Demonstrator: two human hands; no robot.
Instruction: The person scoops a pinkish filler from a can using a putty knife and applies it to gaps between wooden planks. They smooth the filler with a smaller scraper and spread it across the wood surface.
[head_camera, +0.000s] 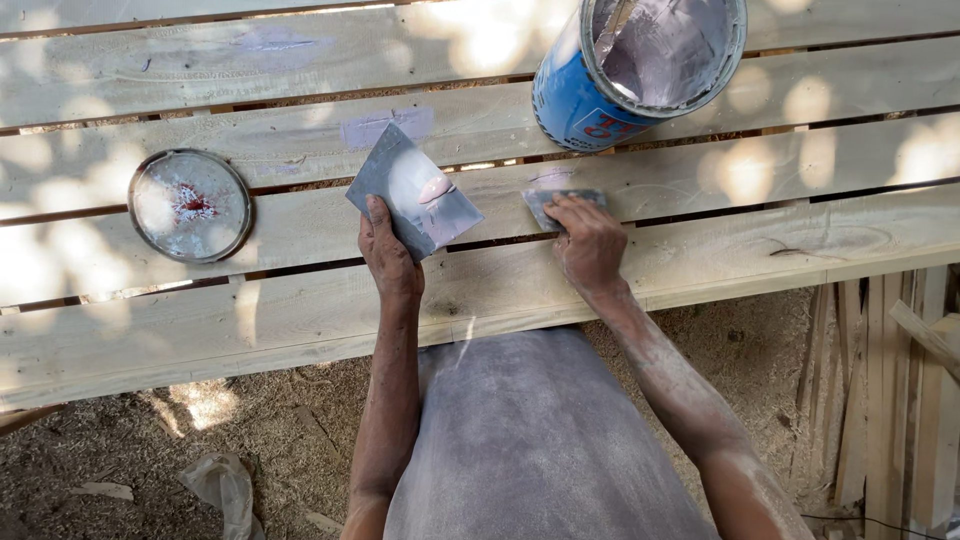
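My left hand (388, 255) grips a flat grey metal plate (412, 190) by its lower corner, tilted above the planks, with a small dab of pale putty on its face. My right hand (588, 240) presses a small grey scraper blade (560, 200) flat against a wooden plank (700, 180), beside a gap between boards. Several pale planks lie side by side across the view. Patches of greyish filler show on the planks at the upper left.
A blue can (640, 65) of grey putty stands open on the planks at the upper right, a stick inside it. Its round metal lid (190, 205) lies at the left. Sawdust covers the ground below; stacked wooden slats (900, 400) stand at the right.
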